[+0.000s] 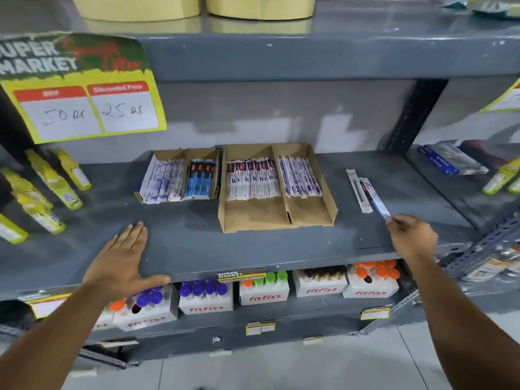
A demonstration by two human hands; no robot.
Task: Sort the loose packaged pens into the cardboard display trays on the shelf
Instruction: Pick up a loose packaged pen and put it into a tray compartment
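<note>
Two loose packaged pens (365, 192) on grey shelf (197, 240), right of large cardboard tray (277, 218): slim white wrappers, blue-red print, lying side by side, angled. Both trays part-filled with same packs; small cardboard tray (180, 175) to its left. Right hand (412, 235) reaches in, fingertips pinching near end of right-hand pack. Left hand (123, 260) flat on shelf edge, fingers spread, holding nothing.

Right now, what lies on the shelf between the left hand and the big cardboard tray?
Nothing: in the head view, bare grey shelf runs from the left hand to the big cardboard tray.
</note>
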